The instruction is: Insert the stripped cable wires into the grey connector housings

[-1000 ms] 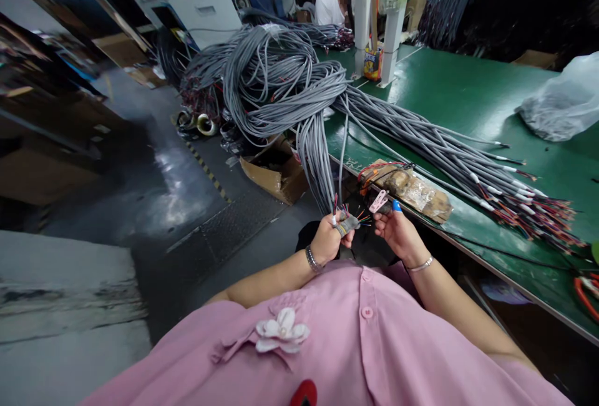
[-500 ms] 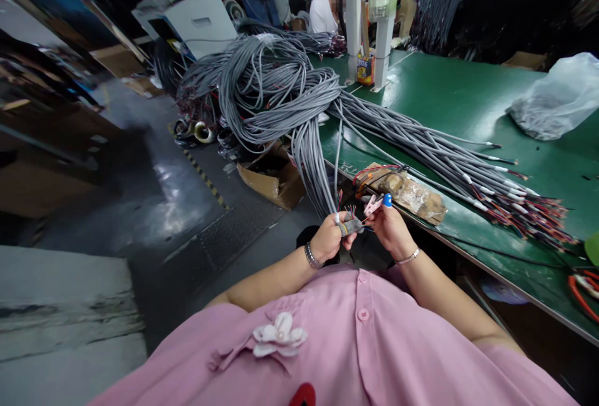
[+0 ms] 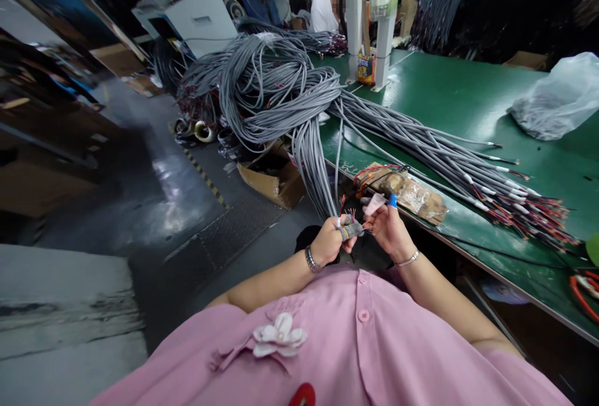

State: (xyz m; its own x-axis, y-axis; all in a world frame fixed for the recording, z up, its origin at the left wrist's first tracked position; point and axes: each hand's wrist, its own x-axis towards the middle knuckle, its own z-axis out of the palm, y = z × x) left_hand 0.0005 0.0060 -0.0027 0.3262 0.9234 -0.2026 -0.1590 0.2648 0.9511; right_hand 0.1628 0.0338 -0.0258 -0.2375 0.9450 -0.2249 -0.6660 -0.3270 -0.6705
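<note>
My left hand (image 3: 327, 241) is closed on the end of a grey cable bundle (image 3: 314, 172) hanging down from the table. A grey knitted cover (image 3: 350, 230) wraps its thumb. Thin coloured wire ends (image 3: 350, 214) fan out above that thumb. My right hand (image 3: 392, 231) is just to the right, its blue-covered thumb raised and apart from the forefinger side. A blurred pinkish-white piece (image 3: 374, 204) sits at its fingertips; whether it is a finger cover or a held thing I cannot tell. Orange wires (image 3: 368, 226) reach from my left hand to my right fingers.
Grey cables (image 3: 421, 144) with stripped ends lie across the green table (image 3: 449, 85). A taped cardboard piece (image 3: 416, 197) lies at its near edge. An open carton (image 3: 271, 181) stands on the floor. A plastic bag (image 3: 556, 103) rests right; a person (image 3: 324, 12) sits behind.
My right thumb has lifted slightly up and right, away from the pinkish piece, which has turned and blurred. Orange wires show more plainly between the hands. My left hand has hardly moved.
</note>
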